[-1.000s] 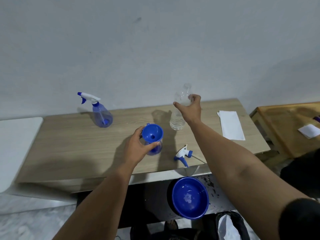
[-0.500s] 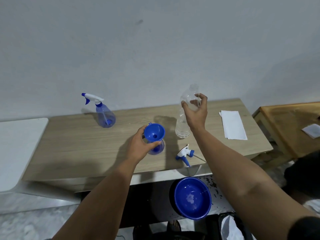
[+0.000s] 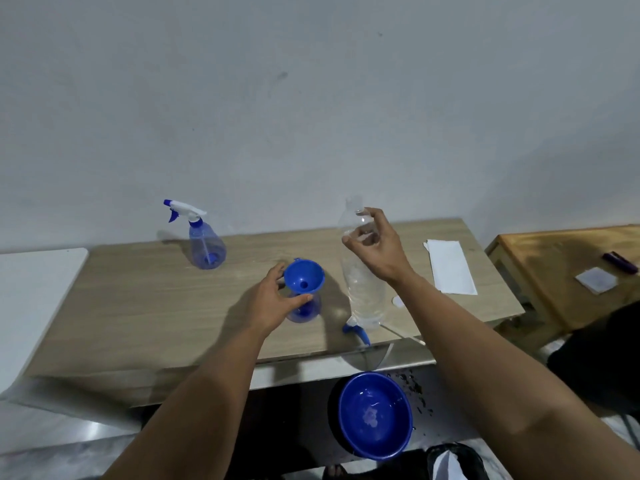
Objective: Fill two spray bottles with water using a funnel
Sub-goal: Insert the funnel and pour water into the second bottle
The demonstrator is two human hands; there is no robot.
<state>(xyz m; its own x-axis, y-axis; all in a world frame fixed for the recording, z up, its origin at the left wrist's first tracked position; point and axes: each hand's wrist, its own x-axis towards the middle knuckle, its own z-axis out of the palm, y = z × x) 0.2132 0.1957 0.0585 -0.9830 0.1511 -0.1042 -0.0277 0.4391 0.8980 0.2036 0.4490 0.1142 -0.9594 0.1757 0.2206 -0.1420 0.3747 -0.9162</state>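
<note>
Left hand (image 3: 273,303) grips the open spray bottle (image 3: 304,308), steadying its funnel (image 3: 304,276) for the pour; right hand (image 3: 375,245) clasps the raised water bottle (image 3: 362,285) above the tabletop (image 3: 156,306).

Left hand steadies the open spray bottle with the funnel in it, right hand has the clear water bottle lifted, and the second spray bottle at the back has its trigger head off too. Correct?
Not quite. In the head view the second spray bottle at the back has its trigger head on. The rest holds: left hand steadies the open spray bottle with the funnel, right hand has the clear water bottle lifted.
</note>
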